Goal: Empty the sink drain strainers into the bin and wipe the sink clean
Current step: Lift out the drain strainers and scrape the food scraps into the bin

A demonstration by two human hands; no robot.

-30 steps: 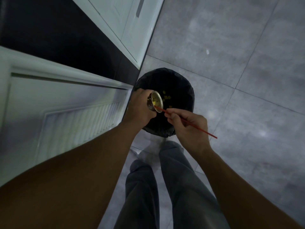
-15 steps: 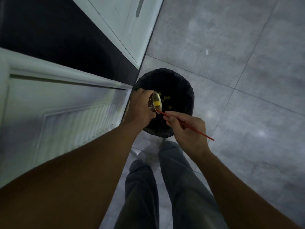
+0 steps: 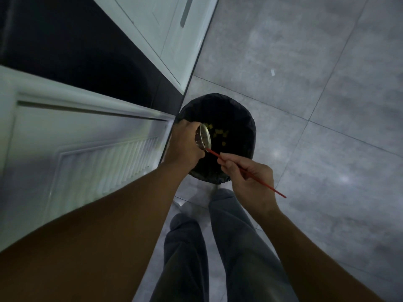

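Head view, strainer (image 3: 204, 138) in curled left hand (image 3: 185, 145)

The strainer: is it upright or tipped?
Tipped. The left hand holds the strainer on its side over the bin, opening facing sideways; the right hand holds a red stick to its rim.

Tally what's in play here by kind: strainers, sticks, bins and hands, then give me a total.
Strainers: 1, the metal strainer, gripped by the left hand over the bin
Sticks: 1, the red stick, pinched by the right hand
Bins: 1, the black-lined bin
Hands: 2
Total: 5
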